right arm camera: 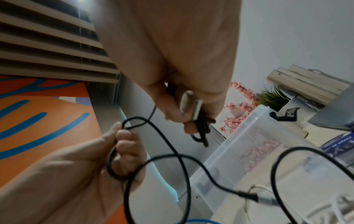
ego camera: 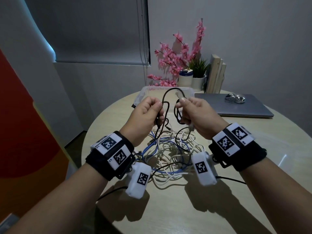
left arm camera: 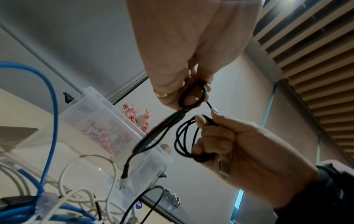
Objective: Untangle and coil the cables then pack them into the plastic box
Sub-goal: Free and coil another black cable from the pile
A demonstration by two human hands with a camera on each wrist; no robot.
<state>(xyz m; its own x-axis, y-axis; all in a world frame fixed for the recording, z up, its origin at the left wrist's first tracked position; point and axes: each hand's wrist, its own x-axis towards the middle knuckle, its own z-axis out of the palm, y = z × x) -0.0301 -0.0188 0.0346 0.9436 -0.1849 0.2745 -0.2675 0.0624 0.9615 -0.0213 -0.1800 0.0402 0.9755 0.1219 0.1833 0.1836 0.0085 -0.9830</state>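
Note:
A thin black cable (left arm camera: 153, 136) is strung between both hands, above a tangled pile of white, blue and black cables (ego camera: 168, 156) on the round table (ego camera: 219, 191). My left hand (ego camera: 156, 107) pinches a small loop of it between thumb and fingers. My right hand (ego camera: 182, 105) grips several coiled turns of the same cable, with a silver connector (right arm camera: 189, 106) lying against its fingers. The cable's other plug (left arm camera: 124, 174) hangs free below the left hand. The clear plastic box (ego camera: 143, 93) stands open just behind the hands.
A closed grey laptop (ego camera: 244, 108) with a mouse (ego camera: 234, 97) on it lies at the right. Pink flowers (ego camera: 177, 61), a jar (ego camera: 185, 78), a potted plant (ego camera: 199, 76) and wooden blocks (ego camera: 216, 75) stand at the table's back. The table's left edge drops off beside the left wrist.

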